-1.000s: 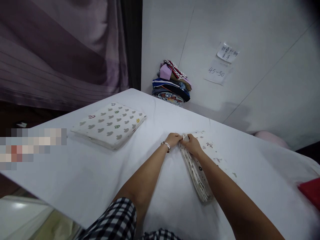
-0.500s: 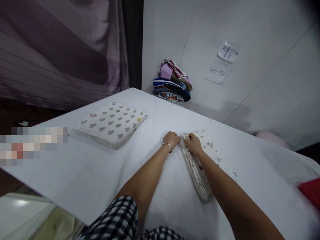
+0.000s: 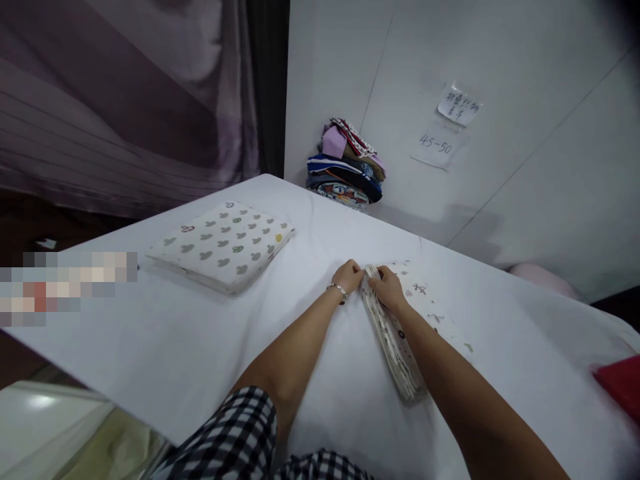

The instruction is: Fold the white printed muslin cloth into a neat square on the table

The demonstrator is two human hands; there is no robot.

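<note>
A patterned white cloth (image 3: pixel 393 353), folded into a long narrow stack, stands on its side with its layered edges showing. My right hand (image 3: pixel 389 289) grips its far end, thumb on the near side and fingers curled over the top. Close against the same end is my left hand (image 3: pixel 347 276), with a bracelet at the wrist; its fingertips are pinched at the cloth's edge and partly hidden. To the right of the stack, a single-looking layer of printed cloth (image 3: pixel 420 289) lies flat, partly behind my right forearm.
On the white table (image 3: pixel 200 347), a flat folded cloth with grey prints (image 3: pixel 225 243) lies at left. A pile of folded clothes (image 3: pixel 345 167) stands at the back against the wall, below paper notes (image 3: pixel 435 147). Something red (image 3: pixel 620 383) sits at the right edge.
My left hand has shifted slightly right and up, closer to the end of the folded cloth. My right hand keeps its hold, and the stack has barely moved.
</note>
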